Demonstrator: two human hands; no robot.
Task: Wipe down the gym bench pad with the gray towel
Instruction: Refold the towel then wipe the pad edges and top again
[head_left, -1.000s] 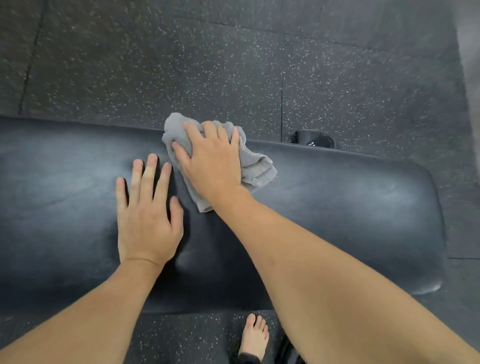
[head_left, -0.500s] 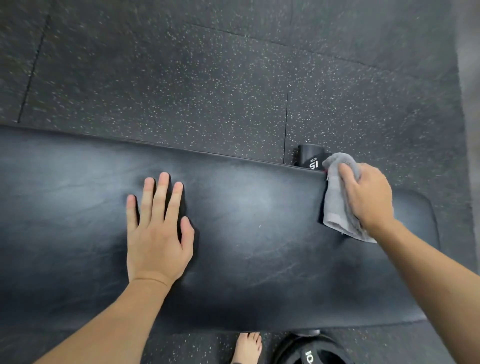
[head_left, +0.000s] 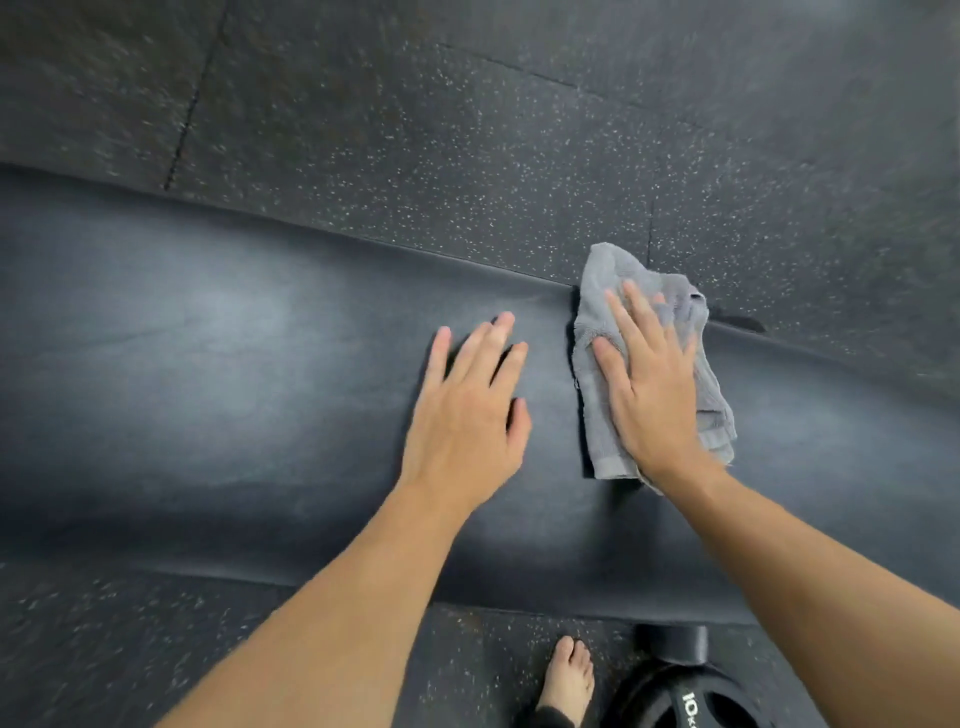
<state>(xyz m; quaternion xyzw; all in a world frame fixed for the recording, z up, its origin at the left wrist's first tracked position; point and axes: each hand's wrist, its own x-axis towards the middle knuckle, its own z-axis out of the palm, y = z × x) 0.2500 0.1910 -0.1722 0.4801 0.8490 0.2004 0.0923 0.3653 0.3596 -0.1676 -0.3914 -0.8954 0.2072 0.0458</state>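
Note:
The black gym bench pad (head_left: 208, 374) runs across the view from left to right. A crumpled gray towel (head_left: 597, 312) lies on it near its far edge, right of centre. My right hand (head_left: 649, 384) presses flat on the towel, fingers spread and pointing away from me. My left hand (head_left: 467, 415) rests palm down on the bare pad just left of the towel, fingers apart, holding nothing.
Dark speckled rubber floor (head_left: 467, 130) surrounds the bench. A black weight plate marked 10 (head_left: 691, 701) lies on the floor at the near edge, next to a bare foot (head_left: 569, 680). A dark part of something (head_left: 743, 325) shows beyond the pad's far edge.
My right hand has slid the towel back left from the pad's right end toward my left hand. The view has shifted, so the left hand sits nearer the centre.

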